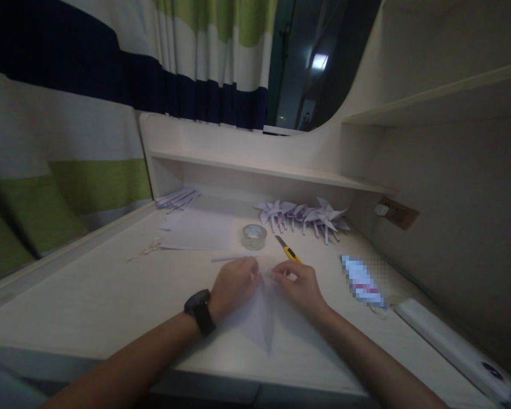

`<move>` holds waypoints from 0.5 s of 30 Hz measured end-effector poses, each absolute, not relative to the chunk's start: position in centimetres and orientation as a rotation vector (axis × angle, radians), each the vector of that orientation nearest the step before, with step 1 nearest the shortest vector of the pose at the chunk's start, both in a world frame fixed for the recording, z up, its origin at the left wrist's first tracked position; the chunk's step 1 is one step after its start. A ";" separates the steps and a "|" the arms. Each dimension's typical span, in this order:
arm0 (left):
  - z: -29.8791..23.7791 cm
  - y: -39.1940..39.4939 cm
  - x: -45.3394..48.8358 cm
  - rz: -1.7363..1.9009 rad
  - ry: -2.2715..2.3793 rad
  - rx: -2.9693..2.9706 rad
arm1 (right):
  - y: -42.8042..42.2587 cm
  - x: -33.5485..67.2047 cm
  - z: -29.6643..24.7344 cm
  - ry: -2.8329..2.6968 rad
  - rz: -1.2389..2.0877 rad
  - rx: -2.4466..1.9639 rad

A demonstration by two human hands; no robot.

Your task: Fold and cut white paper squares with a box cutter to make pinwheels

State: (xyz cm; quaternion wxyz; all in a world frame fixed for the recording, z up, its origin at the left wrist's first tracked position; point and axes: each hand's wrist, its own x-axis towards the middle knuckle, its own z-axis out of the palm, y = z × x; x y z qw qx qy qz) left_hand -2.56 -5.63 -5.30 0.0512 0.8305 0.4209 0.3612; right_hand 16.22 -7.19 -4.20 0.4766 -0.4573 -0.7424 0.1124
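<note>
**Blur is hiding the folds of the white paper point(261, 322)**

The left hand point(235, 286) and the right hand point(300, 285) are pinching the white paper's far end between them, at the near middle of the table point(111, 295). The left hand is partly covering a thin white stick point(225, 259); the right hand is hiding the near end of a yellow cutter point(288, 250). Far right, pinwheels point(326, 217) are overlapping confusingly. Pixelation is masking a flat object point(361, 281) nearer.
</note>
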 end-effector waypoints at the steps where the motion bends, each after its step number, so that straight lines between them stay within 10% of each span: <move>1: -5.3 -5.5 -2.6 1.103 1.315 2.456 | -7.2 16.2 -4.2 -1.797 0.269 -1.117; 15: -4.5 -4.6 -2.6 0.793 1.099 1.779 | -7.1 16.1 -5.0 -1.751 0.247 -1.159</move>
